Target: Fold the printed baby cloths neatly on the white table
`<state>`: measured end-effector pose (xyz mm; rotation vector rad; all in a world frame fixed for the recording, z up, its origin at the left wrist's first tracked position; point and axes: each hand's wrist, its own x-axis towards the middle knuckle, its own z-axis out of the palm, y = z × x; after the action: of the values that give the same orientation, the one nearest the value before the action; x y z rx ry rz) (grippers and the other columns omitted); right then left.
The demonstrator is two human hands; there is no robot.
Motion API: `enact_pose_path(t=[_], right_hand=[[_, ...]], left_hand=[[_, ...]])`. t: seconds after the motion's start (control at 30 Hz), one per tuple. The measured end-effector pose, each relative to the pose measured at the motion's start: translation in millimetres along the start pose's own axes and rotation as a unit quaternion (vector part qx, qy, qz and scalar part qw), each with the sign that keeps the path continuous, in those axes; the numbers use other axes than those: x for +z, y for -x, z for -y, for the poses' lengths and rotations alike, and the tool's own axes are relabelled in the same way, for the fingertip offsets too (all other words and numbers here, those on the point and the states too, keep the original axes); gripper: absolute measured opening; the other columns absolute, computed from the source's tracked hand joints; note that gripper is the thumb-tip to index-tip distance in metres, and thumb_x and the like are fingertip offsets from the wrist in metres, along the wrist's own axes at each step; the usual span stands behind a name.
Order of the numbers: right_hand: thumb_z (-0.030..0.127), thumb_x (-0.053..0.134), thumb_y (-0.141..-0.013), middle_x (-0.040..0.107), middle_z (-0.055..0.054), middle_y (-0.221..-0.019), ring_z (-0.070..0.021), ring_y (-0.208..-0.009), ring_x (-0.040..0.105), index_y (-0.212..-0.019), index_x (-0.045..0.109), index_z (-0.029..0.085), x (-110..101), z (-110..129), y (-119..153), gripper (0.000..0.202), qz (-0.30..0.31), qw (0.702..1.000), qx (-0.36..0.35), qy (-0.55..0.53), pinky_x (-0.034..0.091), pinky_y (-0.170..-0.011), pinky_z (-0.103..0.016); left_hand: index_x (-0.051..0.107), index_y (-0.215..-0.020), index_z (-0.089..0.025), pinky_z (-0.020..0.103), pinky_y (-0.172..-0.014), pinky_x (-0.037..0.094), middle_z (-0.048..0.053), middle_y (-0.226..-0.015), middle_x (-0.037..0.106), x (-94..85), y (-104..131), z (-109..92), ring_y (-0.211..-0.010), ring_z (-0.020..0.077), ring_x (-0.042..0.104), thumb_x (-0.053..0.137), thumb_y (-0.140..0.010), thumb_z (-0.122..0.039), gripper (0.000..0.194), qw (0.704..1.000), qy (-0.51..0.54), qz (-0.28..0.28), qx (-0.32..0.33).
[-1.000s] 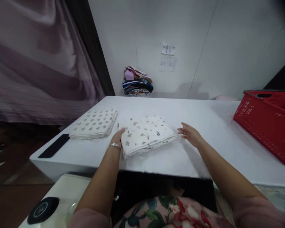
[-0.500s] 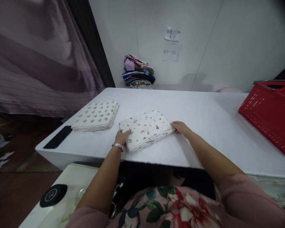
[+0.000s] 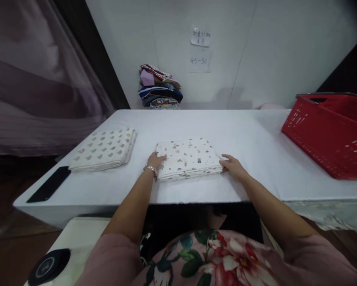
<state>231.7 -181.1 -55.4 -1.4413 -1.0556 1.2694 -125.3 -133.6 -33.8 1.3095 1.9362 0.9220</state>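
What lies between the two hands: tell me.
A folded, printed white cloth, with the left hand and the right hand at opposite sides; the head view shows it.

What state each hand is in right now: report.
Left hand: at the left edge of the folded cloth, thumb on top; grip unclear.
Right hand: touching its right edge; grip unclear.

The place looks like a small workroom; whether home or shop cannot be told: handwritten notes (image 3: 200, 60) are stuck to a panelled wall (image 3: 270, 51), a curtain (image 3: 26, 71) hangs at one side, and a white-covered table (image 3: 190, 124) bears a red basket (image 3: 327, 137), with folded fabrics (image 3: 160, 92) stacked at the table's far edge
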Motion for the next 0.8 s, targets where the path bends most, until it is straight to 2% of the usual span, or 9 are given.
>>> enact_pose_path(t=[0.07,0.13,0.2,0.27,0.33,0.4,0.47,0.6,0.8], right_hand=[[0.029,0.068,-0.071,0.065,-0.002,-0.073,-0.013,-0.059,0.057,-0.105,0.058,0.02,-9,-6,9,0.037,-0.017,1.0,0.005,-0.022,0.043,-0.049,-0.023],[0.031,0.067,-0.072,0.066,-0.003,-0.076,-0.0119,-0.06,0.058,-0.094,0.06,0.019,-14,-8,15,0.025,-0.026,0.999,0.001,-0.038,0.041,-0.047,-0.021],[0.034,0.066,-0.072,0.065,-0.003,-0.072,-0.01,-0.055,0.055,-0.082,0.06,0.018,-14,-8,18,0.019,-0.022,0.999,-0.003,-0.027,0.038,-0.044,-0.02],[0.038,0.065,-0.073,0.062,-0.001,-0.063,-0.0087,-0.05,0.051,-0.073,0.06,0.018,-11,-8,18,0.02,-0.006,1.0,-0.011,0.008,0.033,-0.041,-0.019],[0.041,0.062,-0.074,0.058,0.001,-0.054,-0.0079,-0.046,0.046,-0.067,0.058,0.017,-6,-8,16,0.025,0.005,0.999,-0.023,0.04,0.03,-0.04,-0.019],[0.043,0.061,-0.075,0.056,0.002,-0.053,-0.0077,-0.045,0.045,-0.064,0.056,0.018,-1,-9,15,0.028,0.01,0.998,-0.031,0.049,0.029,-0.04,-0.019],[0.042,0.06,-0.074,0.058,0.002,-0.055,-0.0073,-0.044,0.046,-0.063,0.055,0.018,1,-8,15,0.027,0.017,0.998,-0.031,0.047,0.028,-0.039,-0.02],[0.038,0.06,-0.072,0.059,0.002,-0.058,-0.007,-0.044,0.047,-0.063,0.056,0.017,-1,-5,17,0.023,0.048,0.997,-0.035,0.05,0.027,-0.039,-0.019],[0.027,0.059,-0.069,0.059,0.003,-0.057,-0.0064,-0.043,0.045,-0.064,0.056,0.018,-3,-6,14,0.011,0.068,0.995,-0.045,0.051,0.031,-0.041,-0.019]], left_hand=[[0.049,-0.11,-0.003,0.041,-0.092,0.038,0.01,-0.106,0.061,-0.7,0,-7,-0.105,0.0276,0.051,0.069,-0.077,-0.024,0.044,0.999,-0.038,-0.005,-0.006],[0.043,-0.12,-0.006,0.044,-0.098,0.032,0.011,-0.117,0.055,-1.1,5,-14,-0.116,0.032,0.044,0.068,-0.078,-0.024,0.052,0.996,-0.085,-0.032,0.018],[0.042,-0.123,-0.012,0.045,-0.101,0.03,0.008,-0.124,0.051,3.6,17,-21,-0.122,0.0324,0.039,0.067,-0.079,-0.024,0.052,0.984,-0.139,-0.066,0.086],[0.049,-0.118,-0.014,0.041,-0.101,0.033,0.006,-0.122,0.053,17.0,33,-29,-0.12,0.0287,0.042,0.063,-0.082,-0.024,0.04,0.964,-0.175,-0.071,0.186],[0.057,-0.108,-0.014,0.036,-0.099,0.037,0.006,-0.114,0.059,39.2,53,-39,-0.112,0.0236,0.049,0.059,-0.084,-0.024,0.026,0.942,-0.178,-0.022,0.283],[0.062,-0.1,-0.016,0.033,-0.095,0.04,0.006,-0.106,0.063,66.5,71,-50,-0.103,0.0205,0.054,0.058,-0.085,-0.026,0.019,0.917,-0.172,0.053,0.356],[0.064,-0.096,-0.018,0.032,-0.091,0.042,0.005,-0.102,0.064,93.0,86,-61,-0.099,0.0188,0.055,0.057,-0.085,-0.028,0.017,0.895,-0.169,0.105,0.4],[0.067,-0.095,-0.019,0.033,-0.087,0.041,0.005,-0.099,0.064,128.9,100,-80,-0.096,0.0191,0.055,0.056,-0.085,-0.028,0.017,0.875,-0.208,0.148,0.412],[0.069,-0.092,-0.019,0.031,-0.084,0.04,0.005,-0.094,0.063,142.5,97,-85,-0.092,0.0179,0.054,0.054,-0.087,-0.03,0.019,0.879,-0.237,0.15,0.387]])
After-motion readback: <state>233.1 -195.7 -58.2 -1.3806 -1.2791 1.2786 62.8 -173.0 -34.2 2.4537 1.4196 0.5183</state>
